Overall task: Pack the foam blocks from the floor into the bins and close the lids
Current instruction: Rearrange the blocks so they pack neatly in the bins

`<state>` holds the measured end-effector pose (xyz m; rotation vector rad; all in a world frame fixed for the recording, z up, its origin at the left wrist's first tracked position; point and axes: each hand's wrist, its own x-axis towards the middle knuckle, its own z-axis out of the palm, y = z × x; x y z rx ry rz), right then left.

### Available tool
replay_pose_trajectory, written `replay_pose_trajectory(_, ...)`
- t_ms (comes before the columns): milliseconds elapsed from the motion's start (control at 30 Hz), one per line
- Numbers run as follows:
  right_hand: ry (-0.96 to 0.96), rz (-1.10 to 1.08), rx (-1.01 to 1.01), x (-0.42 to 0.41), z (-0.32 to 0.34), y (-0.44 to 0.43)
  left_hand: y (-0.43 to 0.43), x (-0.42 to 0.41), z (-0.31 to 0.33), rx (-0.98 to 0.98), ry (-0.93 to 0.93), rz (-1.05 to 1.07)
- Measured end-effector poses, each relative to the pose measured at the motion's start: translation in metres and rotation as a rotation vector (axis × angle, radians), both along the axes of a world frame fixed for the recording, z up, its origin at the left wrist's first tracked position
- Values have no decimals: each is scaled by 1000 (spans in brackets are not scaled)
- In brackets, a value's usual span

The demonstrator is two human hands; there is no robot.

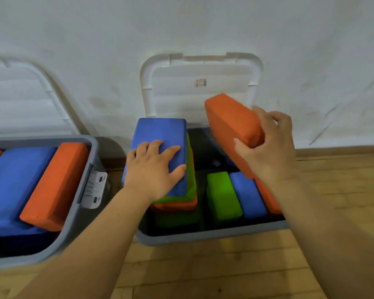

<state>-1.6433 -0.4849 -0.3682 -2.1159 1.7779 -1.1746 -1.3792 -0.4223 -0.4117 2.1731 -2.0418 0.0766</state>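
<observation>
Holding an orange block by its near end, the right hand has fingers and thumb wrapped round it, tilted up over the right side of the right-hand bin. The left hand lies flat, fingers spread, on the blue block topping a stack in that bin's left half, so it's pressing, not gripping. Under the orange one, a green block, a blue one and another orange one stand on edge side by side. The lid is up against the wall, and the left bin looks pretty full.

My guess on handling: it's foam, so light and squashy with a grippy matte skin, and one hand is plenty. Grabbing across the short end like that seems fine. I'd slot it on edge into the gap behind the row, and that tall stack probably needs squishing down before the lid shuts.
</observation>
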Motion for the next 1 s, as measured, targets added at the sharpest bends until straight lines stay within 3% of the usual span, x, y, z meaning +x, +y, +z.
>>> replay_pose_trajectory(233, -48, -70, 191, -12, -42, 1, 5, 8, -4, 1, 4, 7)
replay_pose_trajectory(400, 102, 22, 420, -12, -51, 8, 8, 8, -5, 11, 4, -2)
replay_pose_trajectory(700, -60, -106, 80, -13, -29, -1, 5, 5, -5, 17, 0, -14)
replay_pose_trajectory(1000, 146, -28, 331, -6, -58, -5, 3, 4, -6, 12, -7, -17)
